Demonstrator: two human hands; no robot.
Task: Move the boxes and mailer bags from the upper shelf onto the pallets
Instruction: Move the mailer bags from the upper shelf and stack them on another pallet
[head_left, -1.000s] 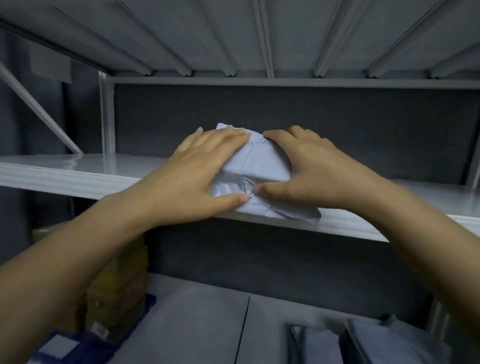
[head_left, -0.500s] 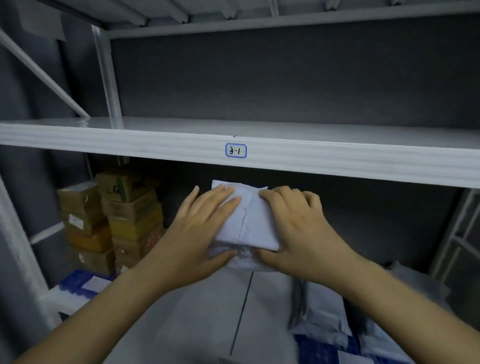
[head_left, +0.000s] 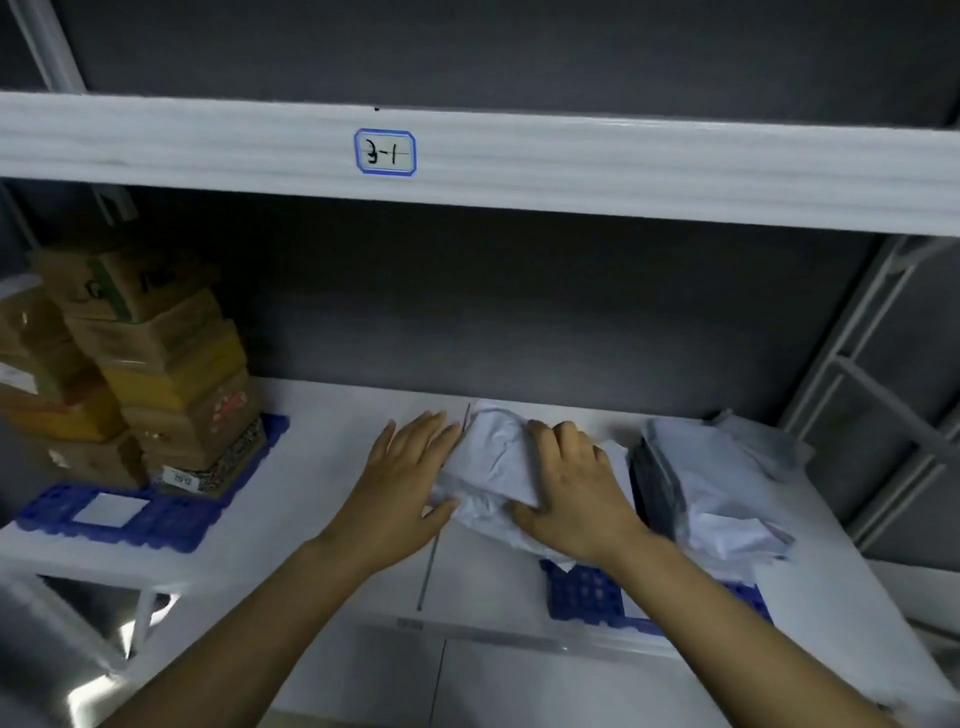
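Over the blue pallet (head_left: 587, 597), our right grip (head_left: 566, 486) clasps the crumpled white mailer bag (head_left: 493, 457). Our left grip (head_left: 410, 478) lies flat and wide at its edge. We should settle it squarely onto the pallet, beside the piled bags (head_left: 727, 467) beyond.

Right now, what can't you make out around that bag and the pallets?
Head view:
- Upper shelf top: hidden behind its own front edge.
- Right pallet: mostly covered by the mailer bag under the right hand and by the piled bags.
- Box labels: blurred, too small to read.
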